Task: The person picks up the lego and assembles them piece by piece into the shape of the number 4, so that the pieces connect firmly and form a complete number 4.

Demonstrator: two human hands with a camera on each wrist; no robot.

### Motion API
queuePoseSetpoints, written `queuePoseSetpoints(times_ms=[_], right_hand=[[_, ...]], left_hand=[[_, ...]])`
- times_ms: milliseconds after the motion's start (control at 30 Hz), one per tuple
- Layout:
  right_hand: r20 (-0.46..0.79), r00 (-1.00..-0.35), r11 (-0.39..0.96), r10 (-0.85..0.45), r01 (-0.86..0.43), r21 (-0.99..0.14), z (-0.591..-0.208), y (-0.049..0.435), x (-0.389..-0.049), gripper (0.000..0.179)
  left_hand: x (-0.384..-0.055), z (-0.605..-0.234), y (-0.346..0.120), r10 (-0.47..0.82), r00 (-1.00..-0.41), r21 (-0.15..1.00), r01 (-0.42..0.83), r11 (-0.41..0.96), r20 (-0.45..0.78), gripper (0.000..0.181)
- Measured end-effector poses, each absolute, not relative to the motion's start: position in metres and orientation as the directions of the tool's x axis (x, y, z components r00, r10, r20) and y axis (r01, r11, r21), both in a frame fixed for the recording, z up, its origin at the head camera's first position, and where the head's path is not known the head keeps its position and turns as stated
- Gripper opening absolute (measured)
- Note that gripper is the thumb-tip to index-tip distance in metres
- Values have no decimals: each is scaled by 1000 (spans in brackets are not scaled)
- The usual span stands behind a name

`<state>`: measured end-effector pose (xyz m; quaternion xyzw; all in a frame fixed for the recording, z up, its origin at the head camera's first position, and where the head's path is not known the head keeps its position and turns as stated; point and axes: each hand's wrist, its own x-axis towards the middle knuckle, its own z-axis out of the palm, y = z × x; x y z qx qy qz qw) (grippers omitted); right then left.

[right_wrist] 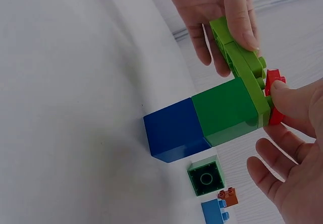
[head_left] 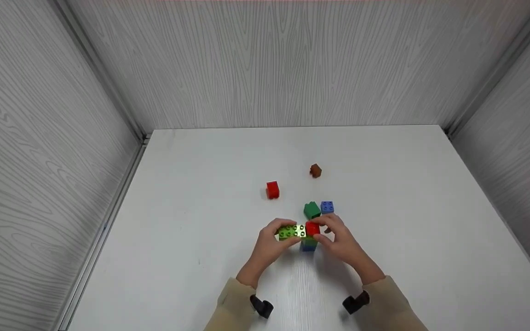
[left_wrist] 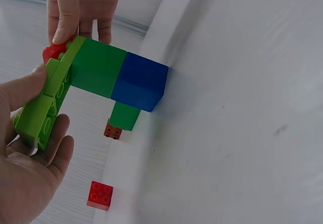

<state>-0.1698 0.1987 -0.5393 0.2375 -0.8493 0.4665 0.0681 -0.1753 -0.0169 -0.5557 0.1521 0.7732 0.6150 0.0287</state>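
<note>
A blue brick (left_wrist: 141,82) stands on the white table with a dark green brick (left_wrist: 98,68) stacked on it. Across the top lies a thin lime green plate (right_wrist: 254,97), which juts out to the left. On its jutting part sits a lime green brick (head_left: 288,232), pinched by my left hand (head_left: 267,247) between thumb and fingers. My right hand (head_left: 347,247) holds a small red brick (head_left: 312,228) at the plate's right end, above the stack. In the right wrist view this red brick looks tilted; whether it is pressed fully on, I cannot tell.
Just behind the stack, a loose green brick (head_left: 312,210) lies on its side, hollow underside showing, beside a light blue brick (head_left: 327,207). Farther back are another red brick (head_left: 273,190) and a small brown brick (head_left: 315,170). Grey wood-grain walls (head_left: 265,64) enclose the table.
</note>
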Motion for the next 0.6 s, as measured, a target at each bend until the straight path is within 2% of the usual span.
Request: queuePoseSetpoints(times_ms=[233, 600], right_hand=[[309, -885, 466, -350, -450, -762, -537, 197, -169, 31], [293, -917, 491, -270, -392, -778, -537, 190, -167, 32]], left_hand=[[-175, -557, -17, 270, -949, 958, 217, 185, 163, 40], [-175, -558, -16, 272, -938, 947, 268, 176, 215, 41]])
